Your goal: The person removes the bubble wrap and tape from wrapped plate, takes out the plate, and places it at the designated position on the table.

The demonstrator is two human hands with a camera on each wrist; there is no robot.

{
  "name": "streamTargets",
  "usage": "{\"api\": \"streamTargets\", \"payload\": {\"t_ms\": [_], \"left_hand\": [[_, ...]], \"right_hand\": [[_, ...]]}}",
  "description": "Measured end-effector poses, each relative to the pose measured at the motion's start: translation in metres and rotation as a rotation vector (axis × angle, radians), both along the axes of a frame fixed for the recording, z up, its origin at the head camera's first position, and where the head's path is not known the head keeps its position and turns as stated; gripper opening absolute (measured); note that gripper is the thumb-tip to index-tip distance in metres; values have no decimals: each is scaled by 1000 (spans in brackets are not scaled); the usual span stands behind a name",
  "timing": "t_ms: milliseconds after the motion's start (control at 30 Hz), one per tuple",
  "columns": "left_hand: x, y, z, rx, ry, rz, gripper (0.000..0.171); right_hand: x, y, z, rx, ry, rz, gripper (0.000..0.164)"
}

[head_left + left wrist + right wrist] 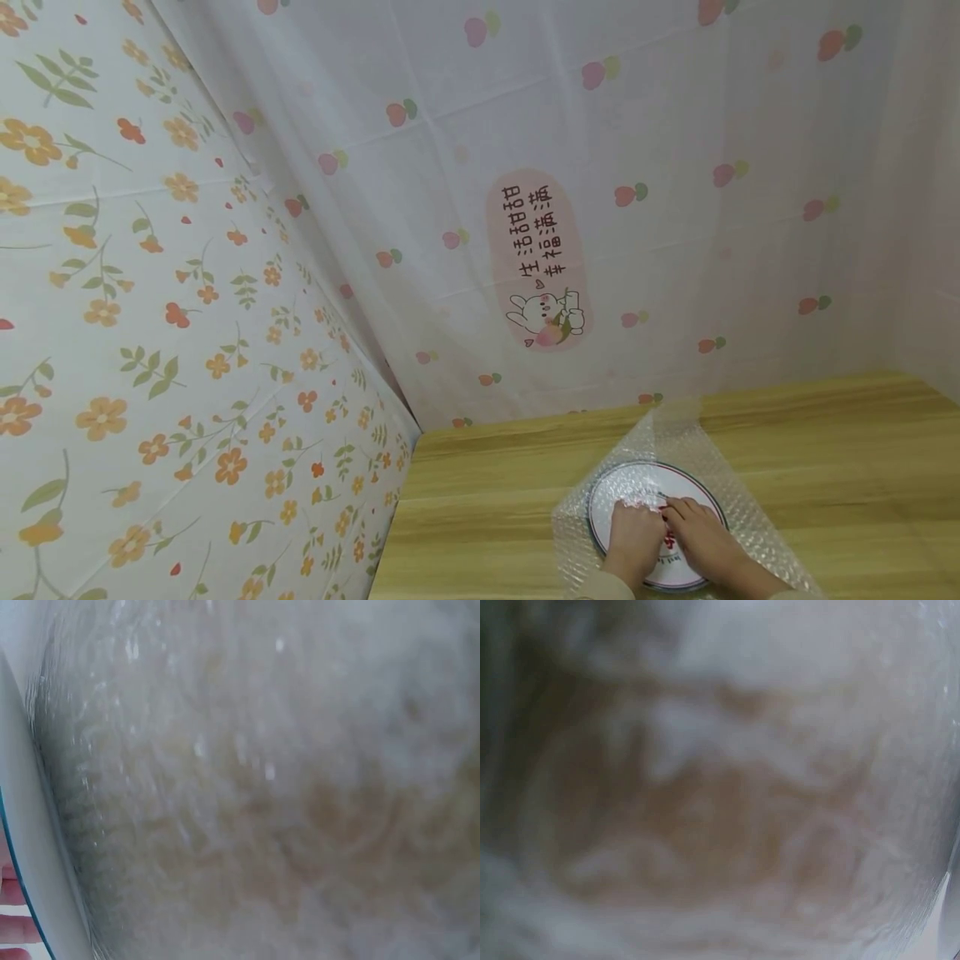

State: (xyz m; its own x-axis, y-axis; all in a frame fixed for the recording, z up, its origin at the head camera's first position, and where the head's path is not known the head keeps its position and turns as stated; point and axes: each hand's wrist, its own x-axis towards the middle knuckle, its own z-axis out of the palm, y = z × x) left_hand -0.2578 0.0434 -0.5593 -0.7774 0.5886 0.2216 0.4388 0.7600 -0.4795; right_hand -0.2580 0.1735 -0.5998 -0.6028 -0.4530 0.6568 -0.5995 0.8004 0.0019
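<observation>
A round white plate [678,571] with a dark blue-green rim and red characters lies on a sheet of bubble wrap [750,517] in the head view. Bubbly film overlaps its upper part. My left hand [636,533] is over the plate's middle, fingers curled down at the film. Close beside it, my right hand [701,537] has bent fingers reaching toward the left thumb; its fingertips are partly hidden. Blurred bubble wrap [225,787] fills the left wrist view, with the plate's edge [34,825] and some fingers at the left. The right wrist view shows only blurred bubble wrap [742,825] and a pale edge.
The wrap lies on a wood-grain table [480,500], one corner pointing toward the back. A white curtain [675,250] with heart prints and a rabbit picture hangs behind the table. A flowered cloth [187,333] hangs along the left side.
</observation>
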Motion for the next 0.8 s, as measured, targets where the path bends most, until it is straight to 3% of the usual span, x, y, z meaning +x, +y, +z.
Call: {"api": "streamTargets", "payload": {"t_ms": [33, 800], "left_hand": [[1, 0, 1, 1, 0, 4, 7], [7, 1, 3, -17, 5, 64, 11]], "right_hand": [[1, 0, 1, 4, -6, -3, 28], [-1, 0, -1, 10, 12, 9, 27]]}}
